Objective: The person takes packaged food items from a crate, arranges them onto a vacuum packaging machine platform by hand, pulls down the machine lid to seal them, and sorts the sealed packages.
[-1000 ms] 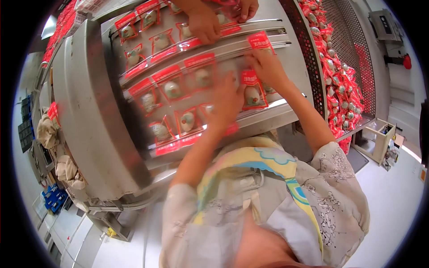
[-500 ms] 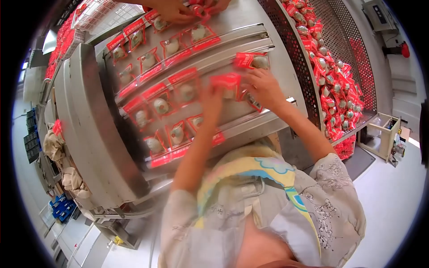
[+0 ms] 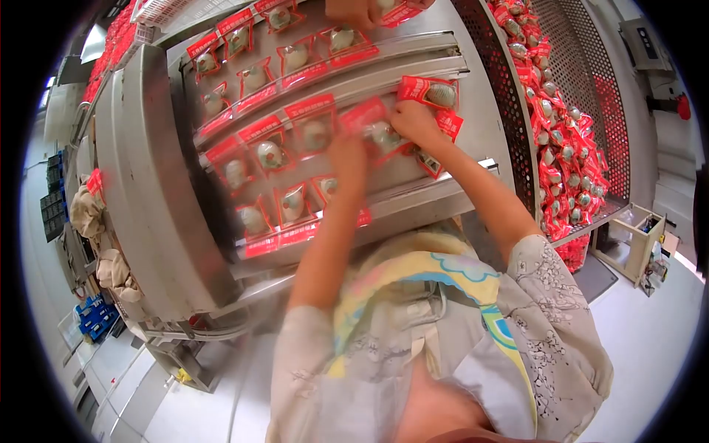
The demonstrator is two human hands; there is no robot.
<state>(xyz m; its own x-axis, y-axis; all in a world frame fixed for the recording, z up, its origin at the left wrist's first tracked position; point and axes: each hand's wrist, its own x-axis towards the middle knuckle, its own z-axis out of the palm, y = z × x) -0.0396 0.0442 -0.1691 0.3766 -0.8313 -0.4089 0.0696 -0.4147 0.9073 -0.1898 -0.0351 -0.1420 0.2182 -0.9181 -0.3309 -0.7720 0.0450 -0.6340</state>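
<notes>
A red and clear pouch with a pale egg-like item inside (image 3: 382,136) is between my two hands, above the steel bed, smeared by motion. My left hand (image 3: 348,151) is at its left side, fingers blurred and partly hidden. My right hand (image 3: 416,124) is closed at its right edge, fingertips pressed together. Just beyond my right hand lies another red pouch (image 3: 430,91). More pouches lie partly under my right wrist, one of them dark-looking (image 3: 430,162). To the left, a row of filled pouches (image 3: 270,153) lies with red ends along a metal bar.
Metal bars (image 3: 399,52) cross the steel bed. A thick steel lid or housing (image 3: 140,177) borders the left. On the right, a perforated metal bin (image 3: 509,125) holds many filled pouches (image 3: 565,159). Another person's hands (image 3: 354,11) work at the far edge, near a white basket (image 3: 159,9).
The pouch between my hands has shifted slightly, its egg now showing more clearly. My right hand has drawn back from the far right pouch and closed. The other person's hands have moved right.
</notes>
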